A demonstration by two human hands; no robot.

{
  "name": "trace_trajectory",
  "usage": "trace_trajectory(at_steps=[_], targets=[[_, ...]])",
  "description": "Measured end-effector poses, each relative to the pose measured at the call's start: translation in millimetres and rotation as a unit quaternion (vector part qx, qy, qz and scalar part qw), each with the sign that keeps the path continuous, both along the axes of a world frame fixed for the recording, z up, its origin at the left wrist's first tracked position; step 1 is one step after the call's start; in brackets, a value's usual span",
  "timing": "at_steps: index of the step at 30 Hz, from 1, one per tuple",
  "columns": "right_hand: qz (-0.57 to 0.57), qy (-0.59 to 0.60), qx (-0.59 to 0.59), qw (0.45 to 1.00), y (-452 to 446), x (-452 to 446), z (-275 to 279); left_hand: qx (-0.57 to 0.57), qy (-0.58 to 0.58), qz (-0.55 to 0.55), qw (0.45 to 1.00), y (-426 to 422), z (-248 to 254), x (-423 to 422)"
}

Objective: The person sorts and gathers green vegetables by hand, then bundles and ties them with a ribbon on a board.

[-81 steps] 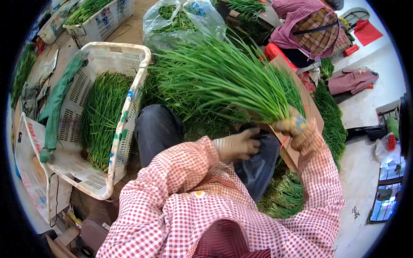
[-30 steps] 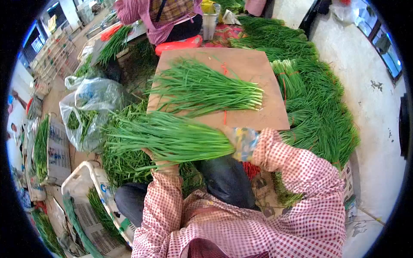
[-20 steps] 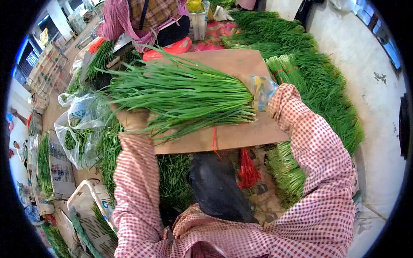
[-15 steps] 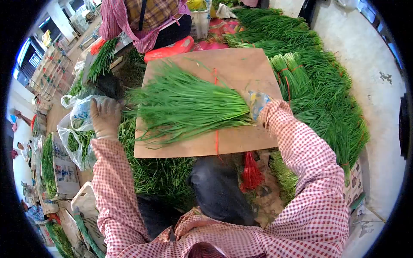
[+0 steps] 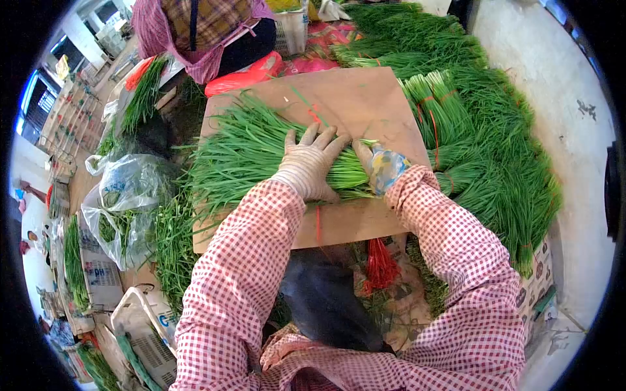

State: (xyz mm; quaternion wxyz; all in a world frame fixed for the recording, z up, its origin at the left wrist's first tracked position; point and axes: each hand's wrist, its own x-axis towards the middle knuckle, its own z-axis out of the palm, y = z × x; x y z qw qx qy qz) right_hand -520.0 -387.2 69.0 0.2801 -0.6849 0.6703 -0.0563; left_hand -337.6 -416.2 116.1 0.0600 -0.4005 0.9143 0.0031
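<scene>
Both now touch the greens (image 5: 241,148): left grip (image 5: 309,164), newly landed, splayed wide; right grip (image 5: 383,167), curled, hold unclear

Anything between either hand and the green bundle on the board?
Nothing visible. The left hand lies spread on top of the green bundle, and the right hand is at its pale stem ends. A red tie shows on both sides, apparently running beneath the bundle on the board, so not in the way.

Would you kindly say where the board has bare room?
Bare: far right corner of the board, beyond the right hand; near strip between the sleeves, except a red tie. Crowded: the middle, with green bunch and left hand.
</scene>
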Motion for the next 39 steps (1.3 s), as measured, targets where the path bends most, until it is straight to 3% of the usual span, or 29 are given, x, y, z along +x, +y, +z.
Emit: trace_trajectory(at_steps=[3, 4, 7, 8, 10, 12, 13, 15, 16, 17, 19, 21, 27, 28, 30, 31, 33, 34, 36, 37, 39], targets=[[0.043, 0.068, -0.037, 0.996, 12.6, -4.6, 29.7, 0.014, 0.015, 0.028, 0.999, -0.4, -9.2, -2.2], [0.063, 0.141, -0.116, 0.981, 13.0, -15.6, 0.7, 0.017, 0.015, 0.029, 0.999, -0.6, -9.3, -3.3], [0.076, 0.119, -0.014, 0.99, 9.7, -28.1, 15.5, 0.046, 0.004, 0.052, 0.998, -0.2, -5.7, -7.6], [0.051, 0.094, 0.008, 0.994, -0.7, -32.9, 2.5, 0.045, 0.0, 0.054, 0.998, -1.5, -6.3, -8.0], [0.08, 0.127, 0.019, 0.989, -39.5, -58.4, -83.4, 0.043, -0.007, 0.058, 0.997, -2.4, -5.3, -9.3], [0.182, 0.129, -0.087, 0.971, -24.5, -68.3, -60.5, 0.046, -0.003, 0.055, 0.997, -1.7, -4.1, -7.9], [0.185, 0.132, -0.085, 0.97, -10.6, -69.8, -30.0, 0.047, 0.0, 0.052, 0.998, -0.7, -3.5, -6.7], [0.102, 0.116, 0.066, 0.986, 7.5, -72.7, 9.6, 0.042, 0.005, 0.051, 0.998, -0.7, -5.8, -5.3], [0.065, 0.1, -0.049, 0.992, 38.5, -89.9, 6.2, 0.042, 0.012, 0.051, 0.998, -0.1, -5.9, -4.4], [0.066, 0.108, -0.05, 0.991, 73.4, -90.2, -5.7, 0.043, 0.019, 0.052, 0.998, 0.9, -5.1, -4.0], [0.291, 0.224, -0.094, 0.926, 144.1, -83.5, -47.9, 0.042, 0.025, 0.052, 0.997, 3.3, -2.3, -3.4], [0.396, 0.278, -0.113, 0.868, 159.0, -73.8, -36.1, 0.04, 0.026, 0.052, 0.998, 6.6, -3.2, -3.0], [0.221, 0.108, -0.102, 0.964, 146.4, 3.7, 75.5, 0.013, 0.018, 0.065, 0.998, 14.5, -3.9, -1.9], [0.177, 0.113, -0.132, 0.969, 121.2, 13.7, 89.3, 0.018, 0.01, 0.063, 0.998, 13.5, -5.4, -2.0], [0.18, 0.204, -0.269, 0.924, 65.7, 24.1, 66.5, 0.028, -0.029, 0.069, 0.997, 12.3, -1.7, -5.5], [0.188, 0.202, -0.275, 0.921, 39.3, 24.2, 51.6, 0.025, -0.028, 0.079, 0.996, 12.0, -6.6, -4.9], [0.161, 0.253, -0.165, 0.94, -4.0, 27.5, 35.0, 0.003, 0.03, 0.078, 0.996, 9.1, -17.5, 2.1], [0.171, 0.251, -0.17, 0.937, -16.5, 25.5, 33.4, 0.033, 0.078, 0.078, 0.993, 5.6, -17.7, 7.3], [0.136, 0.161, -0.067, 0.975, -28.4, 17.2, 37.8, 0.03, 0.074, 0.082, 0.993, -2.1, -16.3, 10.8], [0.143, 0.163, -0.069, 0.974, -30.5, 13.2, 39.5, 0.029, 0.069, 0.075, 0.994, -5.0, -15.5, 11.1], [0.187, 0.052, -0.049, 0.98, -35.2, 11.0, 47.0, 0.031, 0.069, 0.074, 0.994, -1.2, 2.4, 11.1]])
